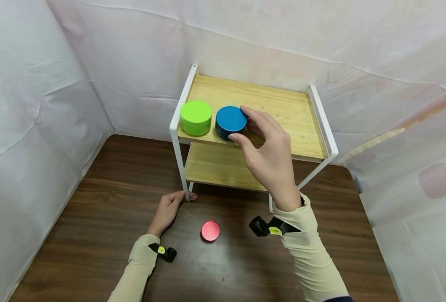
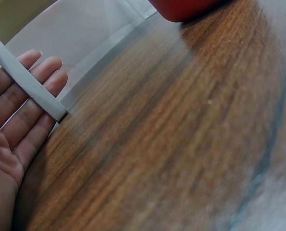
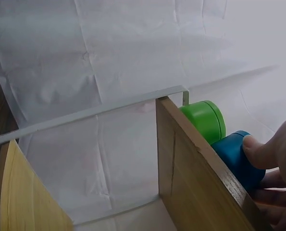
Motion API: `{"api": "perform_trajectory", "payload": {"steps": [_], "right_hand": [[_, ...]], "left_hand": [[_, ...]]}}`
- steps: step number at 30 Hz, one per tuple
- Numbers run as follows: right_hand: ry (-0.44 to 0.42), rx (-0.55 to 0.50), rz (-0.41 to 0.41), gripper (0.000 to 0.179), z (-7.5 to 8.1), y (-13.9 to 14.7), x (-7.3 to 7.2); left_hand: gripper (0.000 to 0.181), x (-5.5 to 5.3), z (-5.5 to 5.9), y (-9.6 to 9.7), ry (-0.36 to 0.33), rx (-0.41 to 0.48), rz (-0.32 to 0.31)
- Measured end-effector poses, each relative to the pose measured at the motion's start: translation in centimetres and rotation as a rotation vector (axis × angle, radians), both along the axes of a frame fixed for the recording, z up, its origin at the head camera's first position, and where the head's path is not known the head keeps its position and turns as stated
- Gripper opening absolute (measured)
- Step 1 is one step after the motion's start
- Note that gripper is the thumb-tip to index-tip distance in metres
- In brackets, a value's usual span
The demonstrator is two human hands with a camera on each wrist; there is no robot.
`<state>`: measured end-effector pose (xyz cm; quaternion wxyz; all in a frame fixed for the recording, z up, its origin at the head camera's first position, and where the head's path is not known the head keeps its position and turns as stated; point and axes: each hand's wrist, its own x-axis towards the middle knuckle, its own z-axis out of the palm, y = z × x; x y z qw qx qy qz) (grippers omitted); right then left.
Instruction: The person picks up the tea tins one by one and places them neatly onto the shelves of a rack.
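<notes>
My right hand [image 1: 269,153] grips a blue round tin [image 1: 231,121] between thumb and fingers at the front of the upper shelf board. Left of it, a lime green round tin [image 1: 196,118] stands on the same board, close to the white side frame. In the right wrist view, the blue tin [image 3: 239,159] is beside the green tin [image 3: 205,120], with my thumb against it. Down on the table, my left hand [image 1: 168,209] holds the front left leg [image 2: 30,86] of the rack, fingers behind it and thumb at the near side. A small red round tin [image 1: 210,231] lies right of that hand.
The two-tier rack has white metal side frames [image 1: 322,121] and pale wooden boards; its lower board [image 1: 223,165] is beneath the upper one. It stands on a dark wood table [image 1: 105,201]. Pale sheeting [image 1: 139,50] hangs behind and at both sides.
</notes>
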<state>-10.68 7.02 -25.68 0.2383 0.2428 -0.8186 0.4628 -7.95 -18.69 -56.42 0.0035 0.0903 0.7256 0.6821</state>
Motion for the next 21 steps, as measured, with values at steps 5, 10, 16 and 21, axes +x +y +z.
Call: {"api": "perform_trajectory", "payload": {"steps": [5,10,16,21], "right_hand": [[0.003,0.040,-0.026,0.054,0.00,-0.11,0.01],[0.006,0.056,-0.031,0.055,-0.15,-0.17,0.20],[0.050,0.084,-0.062,0.058,-0.44,-0.28,0.25],[0.126,0.123,-0.103,0.062,-0.89,-0.32,0.29]], "left_hand": [[0.043,-0.06,-0.02,-0.04,0.006,-0.007,-0.002],[0.042,0.14,-0.13,-0.16,-0.007,-0.018,-0.001],[0.042,0.16,-0.19,-0.20,0.000,-0.013,-0.001],[0.042,0.04,-0.19,-0.16,0.003,-0.008,0.004]]}}
